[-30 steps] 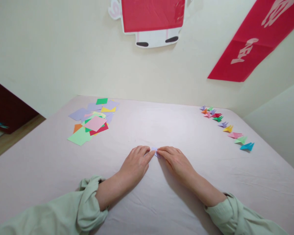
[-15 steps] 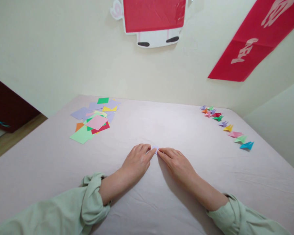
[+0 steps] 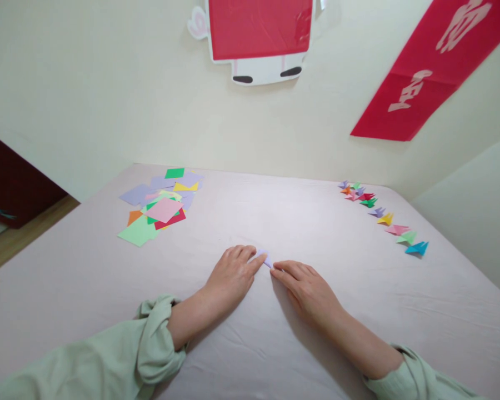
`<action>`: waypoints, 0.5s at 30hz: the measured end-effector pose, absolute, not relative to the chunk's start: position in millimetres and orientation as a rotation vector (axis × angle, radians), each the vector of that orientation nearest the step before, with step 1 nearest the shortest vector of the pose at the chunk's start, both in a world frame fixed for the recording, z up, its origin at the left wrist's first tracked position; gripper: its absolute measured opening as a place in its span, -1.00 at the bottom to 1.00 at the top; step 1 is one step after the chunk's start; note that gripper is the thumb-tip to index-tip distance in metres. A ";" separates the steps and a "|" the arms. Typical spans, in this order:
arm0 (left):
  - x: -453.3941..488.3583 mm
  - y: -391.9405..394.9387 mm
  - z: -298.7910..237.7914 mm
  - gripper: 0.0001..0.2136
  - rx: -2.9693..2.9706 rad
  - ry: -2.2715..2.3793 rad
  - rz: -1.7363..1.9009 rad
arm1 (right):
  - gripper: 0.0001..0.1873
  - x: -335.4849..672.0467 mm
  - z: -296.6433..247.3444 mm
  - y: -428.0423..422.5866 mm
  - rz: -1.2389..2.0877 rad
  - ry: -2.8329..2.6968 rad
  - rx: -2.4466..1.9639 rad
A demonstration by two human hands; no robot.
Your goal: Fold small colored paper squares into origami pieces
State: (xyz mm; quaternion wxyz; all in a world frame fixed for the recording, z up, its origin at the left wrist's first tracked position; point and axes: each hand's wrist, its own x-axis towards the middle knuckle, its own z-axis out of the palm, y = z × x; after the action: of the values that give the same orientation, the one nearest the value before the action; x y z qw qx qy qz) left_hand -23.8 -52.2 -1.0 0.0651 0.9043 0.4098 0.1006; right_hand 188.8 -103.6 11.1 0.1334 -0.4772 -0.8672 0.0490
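Observation:
A small lilac folded paper (image 3: 266, 258) lies on the pale pink sheet in front of me. My left hand (image 3: 232, 273) rests palm down with its fingers bent, and its index fingertip presses on the paper's left side. My right hand (image 3: 307, 286) lies flat on the sheet with its fingers stretched out and close together. Its fingertips just reach the paper's lower right point. Both arms wear pale green sleeves, the left one rolled up at the forearm.
A loose heap of coloured paper squares (image 3: 160, 206) lies at the far left of the pink sheet (image 3: 241, 344). A curved row of several small folded paper pieces (image 3: 382, 218) runs along the far right. A cream wall with red banners (image 3: 416, 78) stands behind.
My right hand has slid back toward me and a little right, off the lilac paper, so more of the paper shows. My left hand has stayed in place on it.

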 end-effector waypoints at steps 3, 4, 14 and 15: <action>-22.4 -49.8 1.8 -0.54 2.678 1.247 0.306 | -0.59 187.1 12.0 -104.2 0.183 -2.488 -1.400; -22.2 -49.1 2.5 -0.53 2.659 1.249 0.318 | -0.59 186.9 12.3 -104.2 0.197 -2.480 -1.402; -23.5 -46.5 1.1 -0.61 2.618 1.232 0.391 | -0.61 181.5 13.6 -93.8 0.084 -2.570 -1.463; -23.5 -46.4 0.8 -0.61 2.620 1.233 0.394 | -0.62 179.6 14.7 -91.9 0.062 -2.586 -1.480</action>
State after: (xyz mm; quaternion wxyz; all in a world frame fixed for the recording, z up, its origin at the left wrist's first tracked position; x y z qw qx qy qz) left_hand -23.5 -46.4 0.8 0.1095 0.8911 0.4194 0.1341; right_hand 179.6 -91.9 14.7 0.0807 -0.4950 -0.8649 0.0208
